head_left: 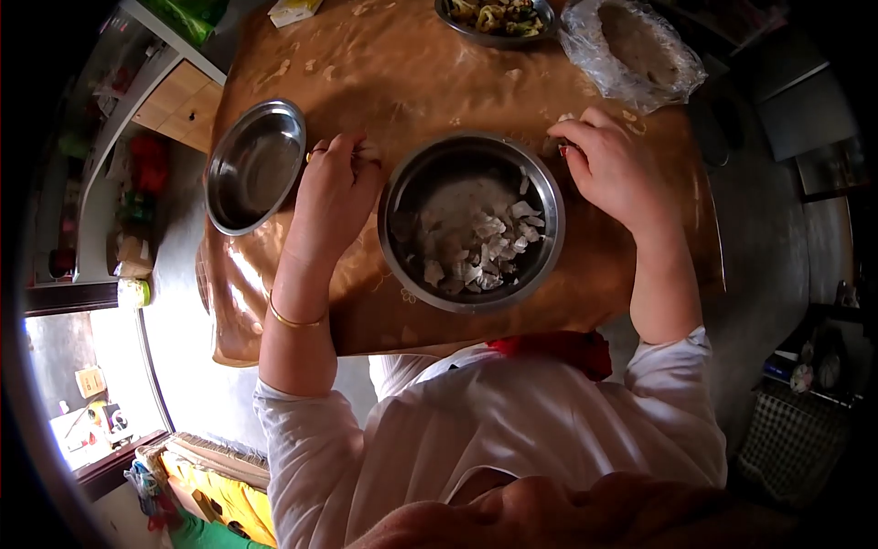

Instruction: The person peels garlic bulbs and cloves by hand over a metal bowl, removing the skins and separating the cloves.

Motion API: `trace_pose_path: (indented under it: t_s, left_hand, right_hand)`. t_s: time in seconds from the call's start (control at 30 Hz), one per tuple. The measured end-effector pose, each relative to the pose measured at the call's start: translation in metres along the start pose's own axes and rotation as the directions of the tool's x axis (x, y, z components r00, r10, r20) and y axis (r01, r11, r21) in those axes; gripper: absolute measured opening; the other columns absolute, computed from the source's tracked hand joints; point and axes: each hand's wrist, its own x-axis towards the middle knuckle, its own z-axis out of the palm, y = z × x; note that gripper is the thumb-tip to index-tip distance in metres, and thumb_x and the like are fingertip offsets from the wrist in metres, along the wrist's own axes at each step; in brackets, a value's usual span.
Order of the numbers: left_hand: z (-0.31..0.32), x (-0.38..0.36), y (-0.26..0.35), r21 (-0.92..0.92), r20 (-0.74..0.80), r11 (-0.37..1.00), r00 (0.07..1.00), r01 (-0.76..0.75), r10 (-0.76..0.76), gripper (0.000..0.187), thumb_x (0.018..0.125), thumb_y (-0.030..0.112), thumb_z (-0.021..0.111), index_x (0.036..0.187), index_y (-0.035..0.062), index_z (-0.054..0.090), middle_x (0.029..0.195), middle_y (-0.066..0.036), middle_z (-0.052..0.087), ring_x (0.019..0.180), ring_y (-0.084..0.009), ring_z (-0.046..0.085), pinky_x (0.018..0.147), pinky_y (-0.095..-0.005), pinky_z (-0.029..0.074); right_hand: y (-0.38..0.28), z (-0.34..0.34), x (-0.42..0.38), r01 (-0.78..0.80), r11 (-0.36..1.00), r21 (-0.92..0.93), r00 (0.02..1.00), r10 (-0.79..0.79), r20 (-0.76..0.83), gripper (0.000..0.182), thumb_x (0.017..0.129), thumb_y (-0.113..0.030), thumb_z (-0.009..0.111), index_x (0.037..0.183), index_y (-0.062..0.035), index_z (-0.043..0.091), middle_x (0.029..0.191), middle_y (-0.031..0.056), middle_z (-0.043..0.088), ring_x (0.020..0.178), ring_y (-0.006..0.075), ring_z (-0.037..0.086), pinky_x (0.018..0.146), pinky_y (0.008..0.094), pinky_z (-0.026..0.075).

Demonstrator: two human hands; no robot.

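Note:
A steel bowl (395, 265) stands on the table between my two hands. Pale, flat torn pieces (489, 247), which look like flatbread, lie mostly in its lower right part. To the bowl's upper left, my left hand (343, 188) is closed, with a pale piece (368, 151) showing at its fingers. My right hand (604, 165), off the bowl's upper right rim, pinches another pale piece (554, 142) at its fingertips. Both hands are outside the rim. The far sides of the held pieces are hidden by my fingers.
A second steel bowl (261, 169) sits left of my left hand, close to the table's edge. At the far side are a dish of cooked food (498, 18) and a clear plastic bag (672, 78) around something pale. A brown patterned cloth (366, 64) covers the table.

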Motion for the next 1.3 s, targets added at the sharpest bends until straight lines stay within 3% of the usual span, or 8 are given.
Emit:
trace_pose_path:
  t_s: [0.27,0.43,0.67,0.73,0.77,1.0,1.13,1.3]
  left_hand:
    - [0.002,-0.004,0.001,0.133,0.003,0.988,0.997,-0.078,0.079,0.027,0.085,0.008,0.06,0.11,-0.0021,0.064,0.098,-0.022,0.064,0.084,-0.0369,0.062,0.076,-0.0388,0.049]
    - [-0.007,-0.005,0.023,-0.027,-0.057,0.999,0.998,-0.019,0.017,0.023,0.083,0.006,0.06,0.105,-0.0028,0.064,0.099,-0.021,0.063,0.082,-0.033,0.061,0.072,-0.0392,0.051]
    - [-0.01,-0.014,0.045,-0.114,-0.207,0.953,0.945,-0.28,0.252,0.029,0.079,-0.004,0.061,0.107,0.0004,0.063,0.099,-0.016,0.061,0.078,-0.0268,0.059,0.07,-0.0329,0.05]
    - [-0.01,-0.018,0.047,-0.271,-0.108,0.916,0.955,-0.297,0.277,0.036,0.078,-0.006,0.06,0.114,-0.0004,0.061,0.103,-0.015,0.06,0.082,-0.0253,0.059,0.074,-0.0337,0.049]
    - [-0.011,-0.02,0.051,-0.323,-0.048,0.897,0.952,-0.302,0.303,0.039,0.078,-0.007,0.06,0.116,-0.0008,0.06,0.104,-0.015,0.06,0.083,-0.0248,0.059,0.075,-0.034,0.049]
    - [0.003,-0.04,0.064,-0.626,0.17,0.763,0.926,-0.163,0.338,0.052,0.085,-0.006,0.055,0.135,-0.0028,0.041,0.112,-0.013,0.06,0.102,-0.0181,0.06,0.09,-0.0298,0.048]
    - [0.0,-0.039,0.066,-0.701,0.21,0.709,0.929,-0.073,0.304,0.044,0.088,-0.005,0.056,0.13,-0.0031,0.044,0.118,-0.015,0.06,0.111,-0.0193,0.059,0.095,-0.03,0.047]
    - [0.007,-0.04,0.06,-0.749,0.21,0.663,0.951,0.007,0.227,0.04,0.084,-0.006,0.062,0.122,-0.0018,0.049,0.106,-0.013,0.063,0.096,-0.0192,0.065,0.081,-0.0288,0.053]
  right_hand:
    - [0.006,0.015,0.002,0.086,0.993,-0.079,0.996,-0.085,0.007,0.023,0.087,-0.009,0.058,0.11,-0.0088,0.062,0.106,0.0115,0.065,0.096,0.0325,0.064,0.08,0.0426,0.053]
    - [0.005,0.015,0.004,0.072,0.996,-0.044,0.997,-0.071,0.027,0.021,0.086,-0.006,0.057,0.107,-0.0067,0.059,0.097,0.0135,0.066,0.092,0.0346,0.064,0.078,0.0442,0.052]
    - [-0.007,-0.008,-0.002,0.213,0.931,0.297,0.955,-0.134,-0.265,0.019,0.09,-0.007,0.056,0.108,-0.0061,0.058,0.096,0.0149,0.066,0.083,0.034,0.065,0.07,0.0396,0.052]
    - [-0.015,-0.01,-0.007,0.256,0.864,0.433,0.948,-0.137,-0.288,0.02,0.09,-0.007,0.057,0.11,-0.0063,0.059,0.097,0.0156,0.067,0.081,0.0316,0.065,0.069,0.0356,0.052]
    - [-0.016,-0.005,-0.008,0.305,0.763,0.57,0.944,-0.161,-0.289,0.024,0.09,-0.002,0.057,0.114,-0.0059,0.06,0.096,0.0122,0.067,0.079,0.0204,0.066,0.068,0.0286,0.051]
    - [-0.059,-0.002,-0.027,0.077,0.318,0.945,0.969,-0.248,0.004,0.023,0.093,-0.001,0.054,0.117,-0.0006,0.056,0.095,0.0051,0.064,0.086,0.0078,0.057,0.078,0.0243,0.048]
    - [-0.062,-0.003,-0.026,-0.009,0.352,0.936,0.975,-0.206,0.087,0.021,0.094,-0.001,0.052,0.115,0.0015,0.053,0.098,0.0072,0.063,0.088,0.0086,0.057,0.081,0.0252,0.048]
    - [-0.061,0.009,-0.026,-0.023,0.384,0.923,0.977,-0.186,0.102,0.017,0.093,0.0,0.052,0.11,0.0022,0.05,0.097,0.0099,0.063,0.087,0.0109,0.058,0.08,0.027,0.049]
